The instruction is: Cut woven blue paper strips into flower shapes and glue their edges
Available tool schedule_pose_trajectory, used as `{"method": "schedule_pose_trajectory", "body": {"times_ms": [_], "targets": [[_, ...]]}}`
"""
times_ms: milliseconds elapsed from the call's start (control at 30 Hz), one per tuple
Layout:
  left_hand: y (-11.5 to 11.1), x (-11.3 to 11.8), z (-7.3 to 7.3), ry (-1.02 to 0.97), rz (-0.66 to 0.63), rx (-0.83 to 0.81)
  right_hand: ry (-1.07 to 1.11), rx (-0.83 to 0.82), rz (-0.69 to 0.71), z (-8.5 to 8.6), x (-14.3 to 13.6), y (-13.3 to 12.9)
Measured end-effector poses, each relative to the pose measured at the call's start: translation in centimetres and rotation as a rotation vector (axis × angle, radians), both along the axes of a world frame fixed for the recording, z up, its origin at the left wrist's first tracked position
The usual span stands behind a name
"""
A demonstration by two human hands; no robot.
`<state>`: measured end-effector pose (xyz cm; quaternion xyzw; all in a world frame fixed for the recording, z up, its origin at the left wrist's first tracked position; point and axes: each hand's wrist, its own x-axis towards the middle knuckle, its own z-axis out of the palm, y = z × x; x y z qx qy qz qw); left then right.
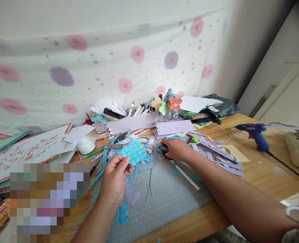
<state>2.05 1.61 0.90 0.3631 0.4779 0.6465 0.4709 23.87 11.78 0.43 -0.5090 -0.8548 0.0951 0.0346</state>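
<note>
A blue paper flower shape with a woven grid pattern [135, 152] is pinched between the thumb and fingers of my left hand [117, 177], above the grey cutting mat [162, 209]. My right hand [176, 148] reaches to the mat's far side, its fingers curled round the black handles of scissors [166, 152]; the blades are hard to make out. Just behind the blue shape lies another pair of scissors with metal blades [114, 146]. Blue and lilac paper scraps [132, 193] are scattered around. A white pen [186, 175] lies below my right hand.
At the right, a blue glue gun [257, 133] stands on the wooden table [253, 168]. Lilac strips [222, 155] lie near my right forearm. Markers [141, 109], paper flowers [175, 103] and a black bag [222, 106] line the back. A white roll [85, 145] is at left.
</note>
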Motion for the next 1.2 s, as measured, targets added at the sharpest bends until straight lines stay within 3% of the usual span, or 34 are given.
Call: {"method": "schedule_pose_trajectory", "body": {"times_ms": [433, 567, 633, 733, 800, 967, 1200], "targets": [[-0.8, 0.4, -0.1, -0.044, -0.166, 0.003, 0.177, -0.196, 0.08, 0.2, -0.1, -0.1], [-0.8, 0.4, -0.1, -0.091, -0.202, -0.007, 0.364, -0.253, 0.124, 1.1, -0.3, -0.8], [-0.8, 0.3, -0.2, -0.095, -0.217, -0.018, 0.598, -0.254, 0.134, 1.8, -0.6, -1.8], [-0.9, 0.3, -0.3, -0.068, -0.262, -0.014, 1.193, -0.499, 0.23, 2.7, -1.3, -3.8], [-0.9, 0.3, -0.5, -0.061, -0.304, -0.007, 1.362, -0.643, 0.263, 3.0, -2.0, -4.9], [-1.0, 0.4, -0.9, -0.095, -0.392, -0.018, 1.496, -0.938, 0.242, 2.5, -3.2, -6.1], [-0.7, 0.6, -1.4, -0.129, -0.452, 0.03, 1.539, -1.053, 0.242, 2.5, -3.5, -6.3]]}}
